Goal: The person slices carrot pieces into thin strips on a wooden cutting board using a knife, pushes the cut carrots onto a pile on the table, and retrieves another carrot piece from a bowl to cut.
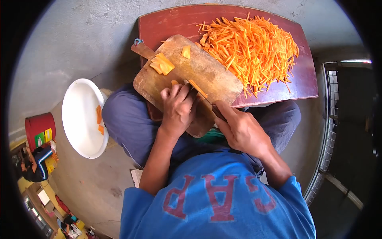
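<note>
My right hand [242,129] is wrapped round the handle of a knife [207,102], whose blade rests over the wooden cutting board [215,75]. My left hand [178,108] has its fingers curled down on the board beside the blade, pressing an orange piece that looks like carrot [174,82], mostly hidden under the fingers. Thin cut strips [197,88] lie along the blade. Farther up the board are a small stack of flat carrot slices [162,63] and one separate slice [186,51]. A large heap of carrot strips [254,51] lies to the right of the board.
The board lies partly over a red-brown table [175,22] and my lap. On the floor at left stands a white basin [79,119] with a few orange pieces. Beyond it are a red bucket [39,127] and another person [38,163]. A wall rises behind the table.
</note>
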Available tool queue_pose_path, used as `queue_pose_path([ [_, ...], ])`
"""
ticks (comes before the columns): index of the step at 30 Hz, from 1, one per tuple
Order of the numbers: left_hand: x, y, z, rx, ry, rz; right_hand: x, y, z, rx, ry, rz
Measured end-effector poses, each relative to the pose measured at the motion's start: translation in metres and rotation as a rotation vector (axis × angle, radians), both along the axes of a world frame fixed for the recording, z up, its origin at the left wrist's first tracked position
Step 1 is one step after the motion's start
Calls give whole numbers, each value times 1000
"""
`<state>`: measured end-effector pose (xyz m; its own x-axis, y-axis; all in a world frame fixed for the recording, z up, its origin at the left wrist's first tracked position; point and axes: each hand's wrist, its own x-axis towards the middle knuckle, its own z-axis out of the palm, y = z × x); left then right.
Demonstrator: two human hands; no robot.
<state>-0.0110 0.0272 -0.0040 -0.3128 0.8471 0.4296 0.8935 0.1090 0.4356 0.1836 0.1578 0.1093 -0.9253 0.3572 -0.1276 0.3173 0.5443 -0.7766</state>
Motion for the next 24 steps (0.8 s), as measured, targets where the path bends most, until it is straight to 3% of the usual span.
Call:
queue_pose_path([
  [6,-2,-2,6,-65,21,-15,-13,1,-24,92,44,38],
  [9,1,0,2,1,10,2,-2,-2,3,-26,-63,-12],
  [14,1,-4,-2,-95,25,9,-11,4,-25,26,24,15],
  [20,2,-1,5,27,14,10,-6,-3,-14,33,97,-6],
  [24,1,-5,1,-72,18,14,-21,3,-32,24,39,12],
])
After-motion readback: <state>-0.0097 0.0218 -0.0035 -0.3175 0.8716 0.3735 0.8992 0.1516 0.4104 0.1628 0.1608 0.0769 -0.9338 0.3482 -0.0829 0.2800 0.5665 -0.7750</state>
